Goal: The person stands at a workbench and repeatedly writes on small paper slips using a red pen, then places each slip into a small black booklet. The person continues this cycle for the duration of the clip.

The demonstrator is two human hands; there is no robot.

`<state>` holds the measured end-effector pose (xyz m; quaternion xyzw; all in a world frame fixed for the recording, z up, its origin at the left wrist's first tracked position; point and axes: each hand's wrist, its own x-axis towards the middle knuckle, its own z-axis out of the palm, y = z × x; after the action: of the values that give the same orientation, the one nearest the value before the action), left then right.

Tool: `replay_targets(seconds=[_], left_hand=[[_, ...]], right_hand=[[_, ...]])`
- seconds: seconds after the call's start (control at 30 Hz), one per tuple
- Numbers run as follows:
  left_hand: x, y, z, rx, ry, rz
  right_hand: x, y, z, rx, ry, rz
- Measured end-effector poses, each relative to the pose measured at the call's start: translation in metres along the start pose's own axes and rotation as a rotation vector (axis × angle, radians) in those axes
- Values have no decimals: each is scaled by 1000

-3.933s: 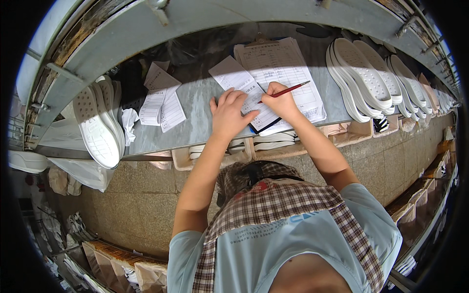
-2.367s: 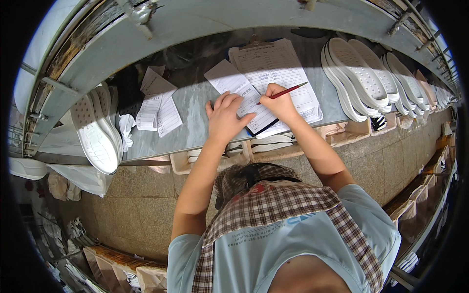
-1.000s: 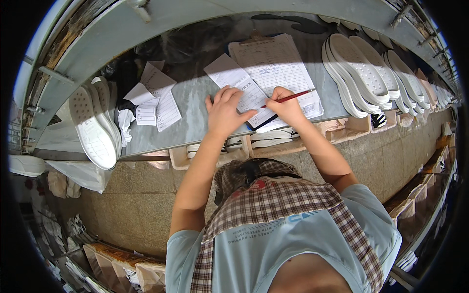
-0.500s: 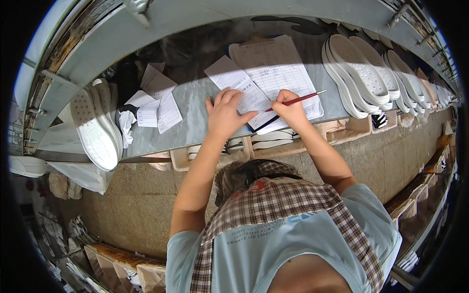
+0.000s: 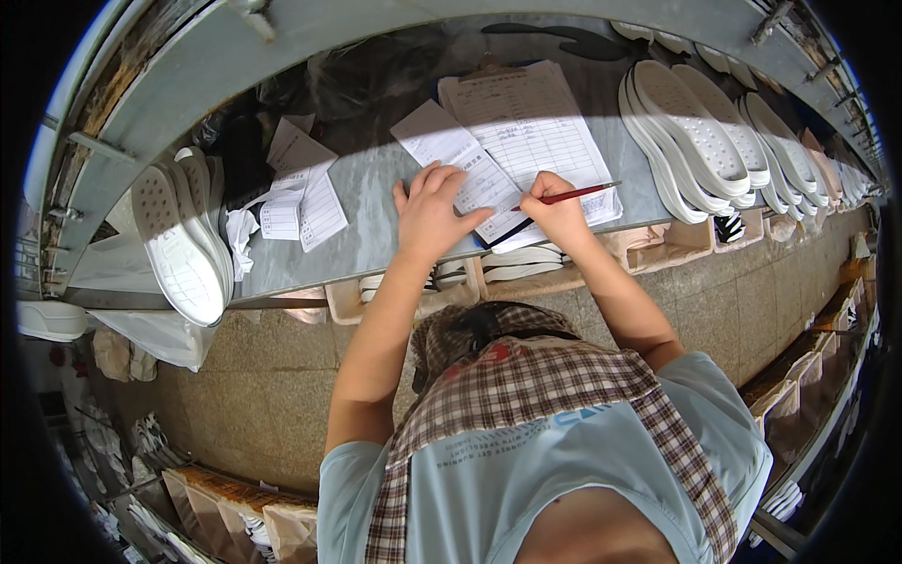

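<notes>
My right hand (image 5: 556,214) grips a dark red pen (image 5: 584,192), its tip down on a long white printed slip (image 5: 476,174). Flat beside it, my left hand (image 5: 432,214) has its fingers spread, with the thumb pressing the slip's edge. The slip lies slantwise over a clipboard's stack of printed sheets (image 5: 540,122), some lines of which carry handwriting. A dark edge of the clipboard shows below the slip, near my right wrist.
White shoe soles (image 5: 691,132) stand in rows along the right of the grey bench (image 5: 366,202). More soles (image 5: 183,249) lean at the left, next to loose printed slips (image 5: 319,211) and crumpled paper (image 5: 241,235). Below the bench's front edge are bins (image 5: 672,249) with soles.
The pen's upper end has dipped slightly in my right hand. My left hand stays nearly in place on the slip. The whole view has shifted a little.
</notes>
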<state>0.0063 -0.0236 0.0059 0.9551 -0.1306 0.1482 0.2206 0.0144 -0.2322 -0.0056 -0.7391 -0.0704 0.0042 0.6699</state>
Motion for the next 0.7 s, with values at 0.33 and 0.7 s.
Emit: replay_targets(seconds=[0.33, 0.7], left_hand=[[1, 1, -3, 10, -14, -6], [-4, -9, -2, -62, 71, 104]], right_hand=[[-3, 0, -3, -122, 11, -35], [-3, -3, -24, 446, 159, -4]])
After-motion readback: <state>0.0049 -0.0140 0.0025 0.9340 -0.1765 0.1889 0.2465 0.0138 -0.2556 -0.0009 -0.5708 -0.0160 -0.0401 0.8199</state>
